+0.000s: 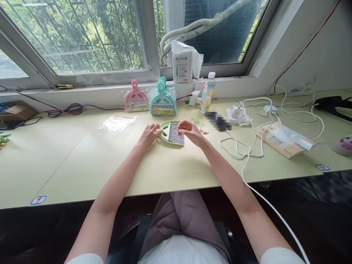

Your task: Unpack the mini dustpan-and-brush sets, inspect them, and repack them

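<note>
A small light-green dustpan with a hand brush (176, 136) fitted in it lies on the table, its grey bristles facing up and its handle end toward the left. At that handle end is my left hand (150, 135), fingers bent and thumb against the green rim, gripping it. Over the right side of the bristles hovers my right hand (191, 132), thumb and fingertips pinched together; anything between them is too small to make out. A printed label card (200, 125) lies just beyond my right hand. To the left rests a clear plastic bag (117, 124), flattened.
Packaged pink (136, 97) and teal dustpan sets (163, 99) stand against the windowsill. Nearby are a drink bottle (208, 92) and a blurred dark object (218, 121). White cables (249, 146) loop across the right side beside a tissue pack (286, 138). A cardboard box (20, 112) sits far left.
</note>
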Action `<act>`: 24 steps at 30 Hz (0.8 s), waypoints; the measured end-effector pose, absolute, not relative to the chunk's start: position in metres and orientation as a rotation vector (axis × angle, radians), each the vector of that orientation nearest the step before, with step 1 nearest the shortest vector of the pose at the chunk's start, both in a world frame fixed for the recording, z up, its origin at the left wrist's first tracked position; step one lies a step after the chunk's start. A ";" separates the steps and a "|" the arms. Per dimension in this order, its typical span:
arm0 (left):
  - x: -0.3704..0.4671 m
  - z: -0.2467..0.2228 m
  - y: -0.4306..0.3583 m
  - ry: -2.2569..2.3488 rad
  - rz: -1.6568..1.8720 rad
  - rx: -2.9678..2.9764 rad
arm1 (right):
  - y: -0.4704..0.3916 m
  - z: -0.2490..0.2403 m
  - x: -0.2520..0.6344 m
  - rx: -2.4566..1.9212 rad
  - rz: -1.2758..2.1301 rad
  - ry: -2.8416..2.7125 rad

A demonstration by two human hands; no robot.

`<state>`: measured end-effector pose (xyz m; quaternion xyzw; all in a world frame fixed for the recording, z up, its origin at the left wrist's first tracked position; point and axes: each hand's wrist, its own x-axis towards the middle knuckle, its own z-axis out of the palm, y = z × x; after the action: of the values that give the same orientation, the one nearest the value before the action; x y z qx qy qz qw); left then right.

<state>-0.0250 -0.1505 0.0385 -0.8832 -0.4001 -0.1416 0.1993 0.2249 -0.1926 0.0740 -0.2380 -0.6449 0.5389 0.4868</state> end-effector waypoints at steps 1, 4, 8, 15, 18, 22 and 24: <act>-0.025 0.038 -0.150 -1.120 -0.396 -2.471 | -0.193 0.074 0.225 -0.573 1.315 -1.577; -0.026 0.037 -0.149 -1.115 -0.393 -2.460 | -0.192 0.074 0.225 -0.551 1.323 -1.582; -0.028 0.036 -0.149 -1.106 -0.388 -2.460 | -0.193 0.075 0.226 -0.568 1.315 -1.577; -0.028 0.037 -0.149 -1.130 -0.371 -2.425 | -0.194 0.076 0.225 -0.561 1.289 -1.565; -0.029 0.037 -0.149 -1.166 -0.351 -2.426 | -0.194 0.076 0.225 -0.546 1.314 -1.548; -0.029 0.038 -0.150 -1.222 -0.357 -2.457 | -0.194 0.077 0.226 -0.498 1.354 -1.525; -0.029 0.039 -0.150 -1.241 -0.374 -2.480 | -0.194 0.077 0.226 -0.483 1.364 -1.519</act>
<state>-0.0289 -0.1501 0.0386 -0.8731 -0.4371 -0.1318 0.1709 0.2265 -0.1939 0.0768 -0.1995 -0.6275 0.5638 0.4986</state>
